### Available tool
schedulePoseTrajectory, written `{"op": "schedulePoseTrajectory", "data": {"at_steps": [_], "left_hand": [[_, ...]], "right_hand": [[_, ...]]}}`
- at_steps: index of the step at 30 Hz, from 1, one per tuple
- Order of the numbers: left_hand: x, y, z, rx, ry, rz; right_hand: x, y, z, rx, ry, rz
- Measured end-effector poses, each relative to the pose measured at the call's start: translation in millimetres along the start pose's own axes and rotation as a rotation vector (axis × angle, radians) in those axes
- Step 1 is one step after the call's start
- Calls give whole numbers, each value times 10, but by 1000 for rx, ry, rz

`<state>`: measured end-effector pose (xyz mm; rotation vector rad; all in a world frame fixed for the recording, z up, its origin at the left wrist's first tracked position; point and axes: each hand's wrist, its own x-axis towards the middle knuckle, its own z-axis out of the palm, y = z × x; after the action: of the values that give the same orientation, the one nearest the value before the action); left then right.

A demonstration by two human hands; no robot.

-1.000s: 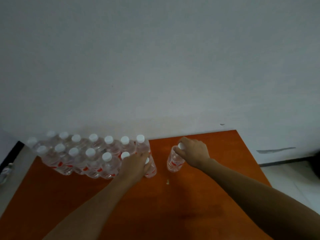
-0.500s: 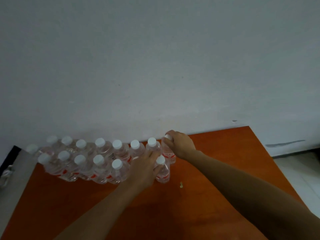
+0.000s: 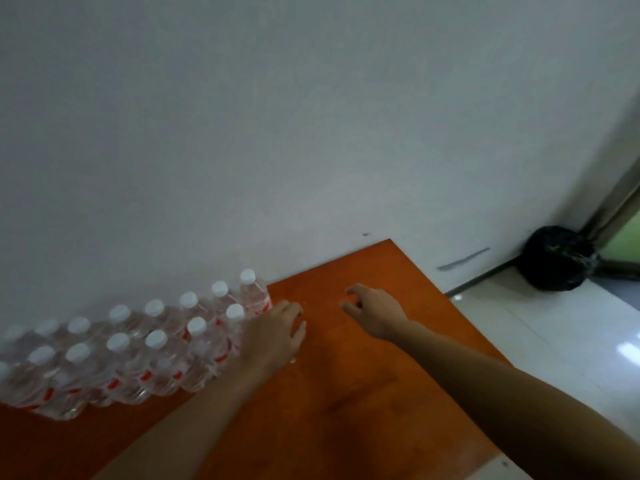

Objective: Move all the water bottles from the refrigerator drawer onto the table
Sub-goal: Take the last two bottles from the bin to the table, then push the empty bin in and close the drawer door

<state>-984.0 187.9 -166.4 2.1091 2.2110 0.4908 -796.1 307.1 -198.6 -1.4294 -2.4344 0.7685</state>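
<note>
Now the left hand (image 3: 273, 336) rests open against the water bottles (image 3: 156, 355) at the table's (image 3: 346, 393) far edge; the right hand (image 3: 375, 315) hovers empty, fingers loosely spread.

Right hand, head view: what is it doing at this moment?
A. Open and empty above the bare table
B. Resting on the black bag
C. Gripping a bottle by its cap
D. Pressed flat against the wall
A: the right hand hangs with fingers loosely spread over the orange table, nothing in its grip, well apart from the water bottles grouped by the left hand.
</note>
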Motion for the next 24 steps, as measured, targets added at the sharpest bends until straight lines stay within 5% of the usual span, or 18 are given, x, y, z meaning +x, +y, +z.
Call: {"op": "schedulePoseTrajectory", "data": {"at_steps": [14,24], "left_hand": [[-659,3787,883,-143,-234,674],[-961,6401,1699,-161,-320,1110]], "right_hand": [[-4105,2126,-1593,-154,407,615],[-6246,3463,-2006,-77,660,1045]]}}
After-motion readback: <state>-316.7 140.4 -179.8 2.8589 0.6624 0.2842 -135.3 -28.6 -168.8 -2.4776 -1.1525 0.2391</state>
